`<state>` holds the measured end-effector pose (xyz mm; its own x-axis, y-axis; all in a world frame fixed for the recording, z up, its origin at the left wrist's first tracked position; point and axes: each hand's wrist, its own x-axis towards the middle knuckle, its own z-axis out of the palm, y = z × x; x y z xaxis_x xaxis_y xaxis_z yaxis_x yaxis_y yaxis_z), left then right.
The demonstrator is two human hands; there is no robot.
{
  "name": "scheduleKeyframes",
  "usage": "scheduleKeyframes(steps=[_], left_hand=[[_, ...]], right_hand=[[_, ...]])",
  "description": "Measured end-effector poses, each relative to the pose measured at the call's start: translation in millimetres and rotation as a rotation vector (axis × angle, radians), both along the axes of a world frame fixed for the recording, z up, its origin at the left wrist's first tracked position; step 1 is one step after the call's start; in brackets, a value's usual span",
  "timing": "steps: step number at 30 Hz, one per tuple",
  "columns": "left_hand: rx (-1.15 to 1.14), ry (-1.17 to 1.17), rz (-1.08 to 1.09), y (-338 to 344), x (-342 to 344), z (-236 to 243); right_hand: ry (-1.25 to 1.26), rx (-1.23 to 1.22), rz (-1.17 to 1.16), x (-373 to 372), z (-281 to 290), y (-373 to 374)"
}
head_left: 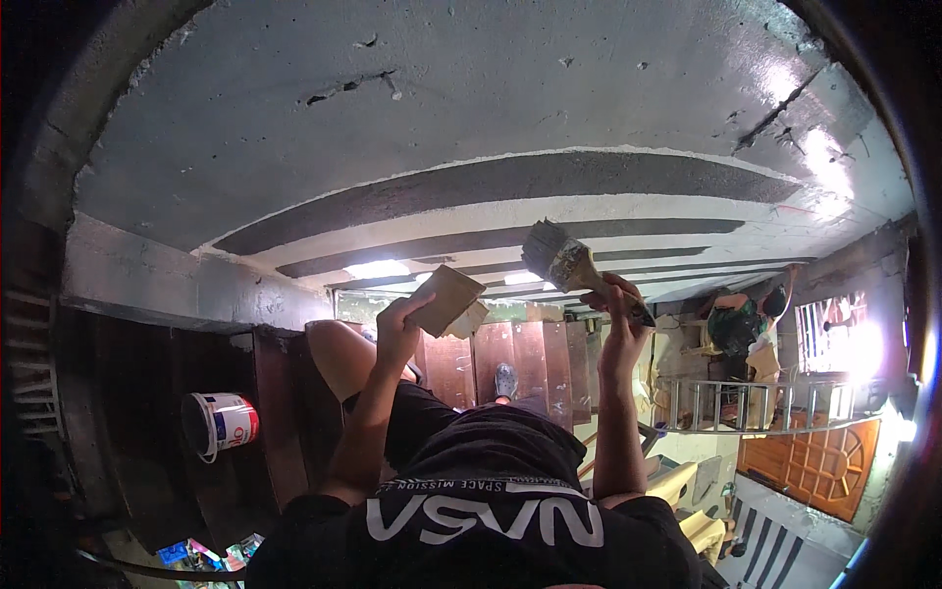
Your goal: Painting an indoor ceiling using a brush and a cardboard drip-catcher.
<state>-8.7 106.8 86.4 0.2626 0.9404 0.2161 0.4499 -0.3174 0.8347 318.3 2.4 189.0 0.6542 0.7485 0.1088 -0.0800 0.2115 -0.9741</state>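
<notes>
My left hand (395,329) is closed on a flat tan piece (446,301) that looks like cardboard, with a frayed lower edge. In my right hand (621,314) is a wide paintbrush (564,260), held by its handle. Its grey, paint-caked bristles point up and left, toward the wall. Ahead is a wall (471,88) coated in grey, with dark and white stripes (500,191) along its lower part. The bristles overlap the stripes in the view; I cannot tell whether they touch the wall.
Brown wooden steps (515,358) lie under me, one foot (505,381) on them. A white paint bucket (224,425) stands on the steps at the left. To the right are a metal ladder (756,407), a carved wooden door (810,463) and a bright window (834,332).
</notes>
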Motion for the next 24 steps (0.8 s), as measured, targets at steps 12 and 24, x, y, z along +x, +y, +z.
scheduleKeyframes(steps=[12,24], left_hand=[[0.001,0.041,-0.013,-1,5,4],[-0.002,0.047,-0.033,-4,8,6]], right_hand=[[0.004,0.019,0.008,4,0,-3],[0.012,0.006,0.022,9,-1,-6]])
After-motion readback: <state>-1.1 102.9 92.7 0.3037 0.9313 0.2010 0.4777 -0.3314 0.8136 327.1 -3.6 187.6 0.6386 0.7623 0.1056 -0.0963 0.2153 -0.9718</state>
